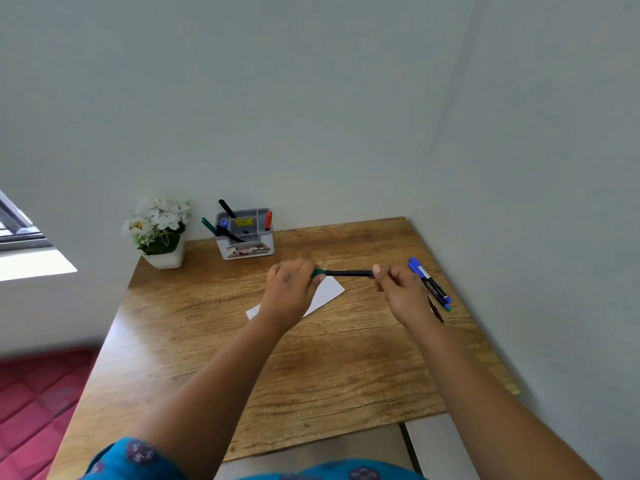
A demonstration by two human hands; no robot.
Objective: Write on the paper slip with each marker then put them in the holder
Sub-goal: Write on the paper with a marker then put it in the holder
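A green marker is held level above the table between both hands. My left hand grips its green cap end and my right hand grips the other end of the black barrel. A white paper slip lies on the table under my left hand, partly hidden. The grey holder stands at the back with green, black, blue and red markers in it. More markers, one blue-capped, lie at the right of the table beside my right hand.
A white pot of white flowers stands at the back left, next to the holder. The wooden table meets grey walls behind and on the right. A red mat lies on the floor to the left.
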